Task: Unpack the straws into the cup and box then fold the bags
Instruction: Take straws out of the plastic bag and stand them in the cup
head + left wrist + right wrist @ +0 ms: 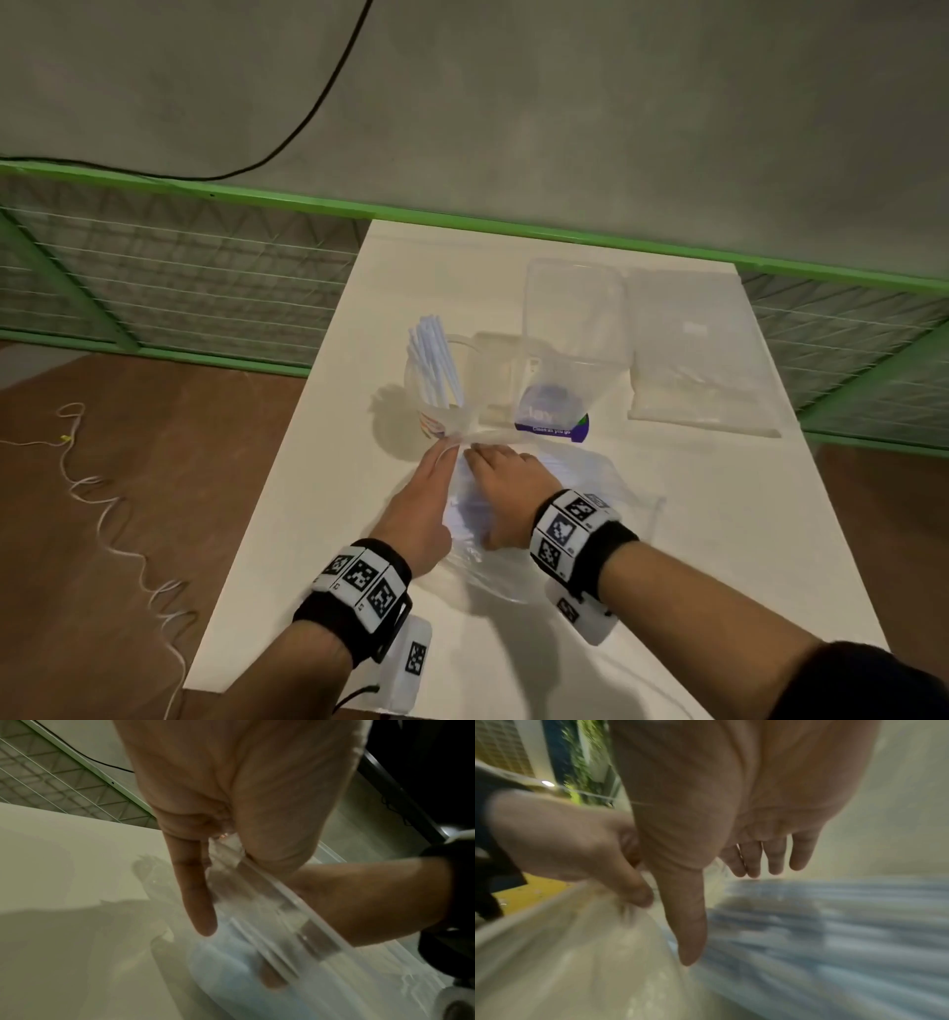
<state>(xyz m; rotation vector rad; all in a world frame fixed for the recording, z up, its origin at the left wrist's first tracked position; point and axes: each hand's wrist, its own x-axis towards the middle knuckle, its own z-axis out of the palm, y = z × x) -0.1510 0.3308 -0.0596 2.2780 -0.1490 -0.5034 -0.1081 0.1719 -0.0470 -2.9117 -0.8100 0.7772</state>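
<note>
A clear plastic bag (606, 483) of pale blue-white straws (472, 509) lies on the white table (719, 539) in front of me. My left hand (452, 447) pinches the bag's mouth edge (282, 912) between thumb and fingers (226, 841), with the index finger straight. My right hand (493, 462) reaches in at the bag's mouth with fingers straight (757, 866) over the bagged straws (834, 923). Behind the hands, a clear cup (436, 390) holds several white straws (436, 354). To its right stands a clear box (575, 318).
A second clear bag (703, 360) lies flat at the table's back right. A blue label (552, 419) shows at the box's base. A green-framed mesh fence (205, 277) runs behind the table. A cord (102, 514) trails on the wooden floor to the left.
</note>
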